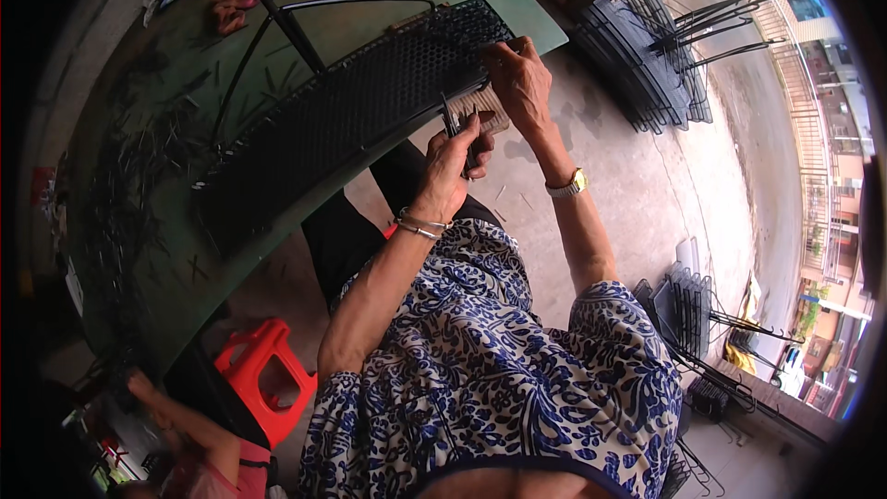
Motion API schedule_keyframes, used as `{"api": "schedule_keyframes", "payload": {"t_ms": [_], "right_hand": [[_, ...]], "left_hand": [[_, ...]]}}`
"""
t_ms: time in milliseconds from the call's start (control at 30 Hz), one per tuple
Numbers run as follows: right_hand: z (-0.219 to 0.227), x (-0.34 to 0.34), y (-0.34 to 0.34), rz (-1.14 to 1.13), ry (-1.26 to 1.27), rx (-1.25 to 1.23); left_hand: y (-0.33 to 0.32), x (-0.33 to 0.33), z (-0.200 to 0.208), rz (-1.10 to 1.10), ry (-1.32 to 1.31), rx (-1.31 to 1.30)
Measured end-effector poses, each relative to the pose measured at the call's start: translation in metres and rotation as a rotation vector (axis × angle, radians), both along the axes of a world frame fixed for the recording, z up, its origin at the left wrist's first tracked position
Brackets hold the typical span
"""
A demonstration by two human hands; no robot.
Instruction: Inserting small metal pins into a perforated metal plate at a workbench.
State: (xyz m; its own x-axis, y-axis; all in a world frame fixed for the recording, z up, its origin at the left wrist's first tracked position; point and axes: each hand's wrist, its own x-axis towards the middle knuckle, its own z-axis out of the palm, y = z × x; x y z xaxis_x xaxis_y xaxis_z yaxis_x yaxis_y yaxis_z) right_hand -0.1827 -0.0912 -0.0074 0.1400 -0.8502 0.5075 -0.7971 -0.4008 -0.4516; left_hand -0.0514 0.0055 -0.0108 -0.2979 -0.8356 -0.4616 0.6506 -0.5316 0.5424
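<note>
A long black mesh panel (370,97) with a thin wire frame (360,1) lies on the green table, its near edge along the table's edge. My left hand (453,157) is closed around a small bundle of thin dark strips (450,117), their ends poking up past the thumb, just off the panel's near edge. At the panel's right end my right hand (522,79) has its fingers pinched together against the corner. What is between those fingertips is hidden.
Many loose black strips (120,194) lie heaped on the left of the green table (208,291). Cloths (231,9) lie at its far side. A red stool (268,379) and another person's arm (189,425) are at lower left. Stacked black racks (637,60) stand on the floor at right.
</note>
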Motion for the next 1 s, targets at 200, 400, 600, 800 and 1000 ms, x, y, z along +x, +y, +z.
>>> {"api": "schedule_keyframes", "payload": {"t_ms": [200,400,600,800,1000], "right_hand": [[-0.003,0.002,-0.003,-0.144,0.01,0.043],[0.0,0.0,0.006,-0.16,0.171,0.131],[0.044,-0.002,0.034,0.332,-0.376,0.743],[0.025,-0.015,0.04,0.358,-0.493,0.646],[0.019,-0.012,0.013,-0.078,-0.417,-0.026]], "left_hand": [[0.002,0.001,0.0,0.005,-0.003,-0.044],[0.001,0.0,0.0,-0.057,-0.086,-0.058],[0.005,0.007,-0.003,-0.164,-0.104,-0.11],[0.006,0.005,-0.003,-0.317,-0.151,-0.12],[0.006,0.009,-0.014,-0.199,-0.057,-0.043]]}}
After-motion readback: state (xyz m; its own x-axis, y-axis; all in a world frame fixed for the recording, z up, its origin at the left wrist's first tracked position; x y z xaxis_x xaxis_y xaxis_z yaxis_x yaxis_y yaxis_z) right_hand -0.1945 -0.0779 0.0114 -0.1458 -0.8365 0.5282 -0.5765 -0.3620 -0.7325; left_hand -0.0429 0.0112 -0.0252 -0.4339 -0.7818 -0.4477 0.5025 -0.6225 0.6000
